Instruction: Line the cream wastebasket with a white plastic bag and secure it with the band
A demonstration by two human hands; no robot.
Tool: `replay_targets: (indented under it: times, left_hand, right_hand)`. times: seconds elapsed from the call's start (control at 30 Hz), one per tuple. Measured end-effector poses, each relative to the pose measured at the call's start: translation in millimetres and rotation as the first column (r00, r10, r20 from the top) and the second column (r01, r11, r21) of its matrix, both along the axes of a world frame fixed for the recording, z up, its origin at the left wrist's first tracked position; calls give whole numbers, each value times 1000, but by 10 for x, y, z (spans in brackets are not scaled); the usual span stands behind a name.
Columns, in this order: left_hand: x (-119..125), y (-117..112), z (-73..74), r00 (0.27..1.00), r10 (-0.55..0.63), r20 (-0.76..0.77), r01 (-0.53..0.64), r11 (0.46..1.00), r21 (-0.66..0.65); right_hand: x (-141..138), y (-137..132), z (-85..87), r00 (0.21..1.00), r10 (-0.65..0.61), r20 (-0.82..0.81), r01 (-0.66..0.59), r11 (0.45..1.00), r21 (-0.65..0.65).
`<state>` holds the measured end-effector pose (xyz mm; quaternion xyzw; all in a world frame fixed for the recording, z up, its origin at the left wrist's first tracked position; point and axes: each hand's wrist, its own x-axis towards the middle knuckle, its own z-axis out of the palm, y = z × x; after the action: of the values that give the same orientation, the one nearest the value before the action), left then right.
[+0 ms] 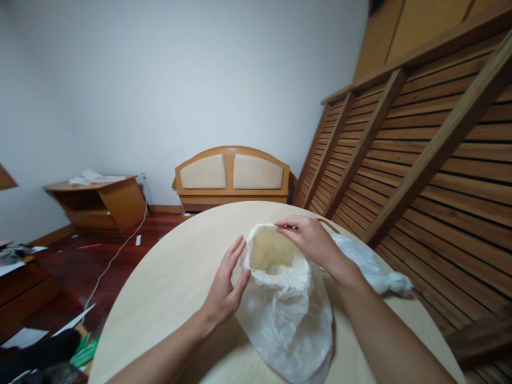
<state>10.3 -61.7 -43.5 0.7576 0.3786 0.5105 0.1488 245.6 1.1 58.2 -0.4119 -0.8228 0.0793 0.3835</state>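
Note:
A thin white plastic bag (pixel 288 330) is draped over the rim of a round container (pixel 272 248) on the table in front of me, with its loose part spreading toward me. The container's inside looks pale yellow; its outer wall is hidden by the bag. Against the left side of the rim rests my left hand (pixel 226 288), open, fingers stretched out and thumb apart. At the far right of the rim, my right hand (pixel 308 240) is closed, pinching the bag's edge between thumb and fingers.
The round pale wooden table (pixel 172 277) bears another whitish plastic bag (pixel 364 261), knotted, behind my right forearm. Slatted wooden panels (pixel 400 160) lean close on the right. Beyond stand a headboard (pixel 232 176) and a low cabinet (pixel 116 208); a white cable (pixel 116 256) crosses the floor.

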Motion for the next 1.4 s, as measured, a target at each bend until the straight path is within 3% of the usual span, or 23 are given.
replay_targets:
  times: [0.17, 0.4, 0.57, 0.7, 0.8, 1.0, 1.23, 1.4]
  left_hand:
    - [-8, -19, -7, 990, -87, -107, 97, 991, 93]
    - [7, 36, -134, 995, 33, -98, -24, 995, 92]
    - [21, 98, -197, 993, 80, -86, -77, 996, 44]
    - [32, 101, -161, 987, 113, -111, -105, 992, 75]
    - [47, 55, -88, 973, 166, -158, -138, 974, 178]
    - [66, -18, -4, 942, 188, -279, -75, 926, 370]
    - [43, -7, 37, 946, 184, -266, -79, 930, 360]
    - [47, -23, 47, 946, 167, -278, -68, 941, 332]
  right_hand:
    - [50, 92, -75, 990, -40, -136, 25, 994, -109]
    - [24, 167, -164, 960, -62, -272, -17, 960, -280]
    - [46, 252, -248, 942, -67, -329, -42, 949, -314]
    - [104, 307, -293, 935, -38, -353, -101, 925, -367]
    - [124, 314, -305, 931, -20, -364, -141, 900, -413]
    - [82, 237, -274, 956, 45, -291, -177, 878, -445]
    - [299, 101, -78, 986, 105, -128, -155, 859, -489]
    - [480, -42, 48, 968, 251, 24, -206, 842, -499]
